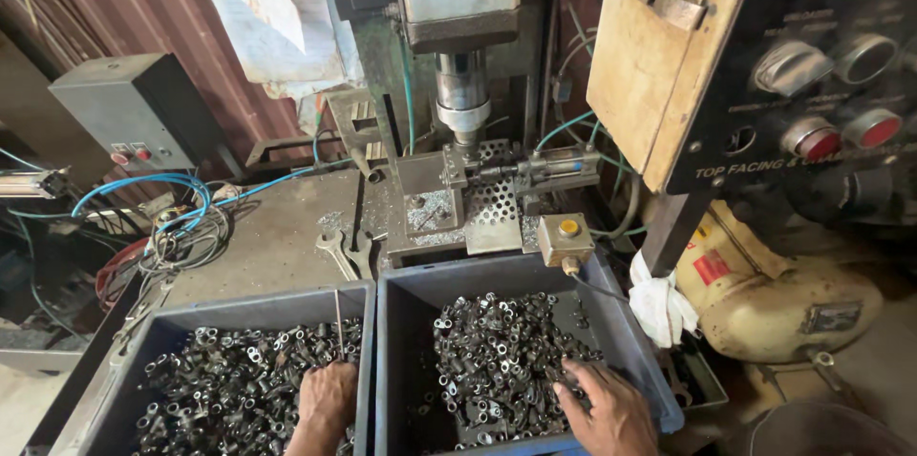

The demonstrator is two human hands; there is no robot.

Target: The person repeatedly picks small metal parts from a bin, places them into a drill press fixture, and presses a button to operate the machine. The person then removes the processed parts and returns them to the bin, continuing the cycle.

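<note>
Both hands are down in the parts. The left hand rests knuckles-up in the left blue bin, fingers curled into the heap of small dark metal sleeves; whether it has closed on any of them I cannot tell, since the fingertips are buried. A thin metal rod stands just beyond its knuckles, leaning on the bin wall.

The right hand lies flatter in the right blue bin, fingers spread and pressed onto its own pile of sleeves. The palm faces down, so I cannot say if it pinches a piece.

The sleeves lie every which way, with no common long axis; the heap spreads ahead of and to the left of the right hand, touching its fingers. Straight ahead of both hands, past the bins' far rims, sits the drilling machine's fixture under the spindle. The right hand lies nearer to it, and to the small box with a yellow button just beyond its bin. Two spanners lie on the table ahead of the left hand, and a white rag hangs off to the right hand's outer side.
</note>
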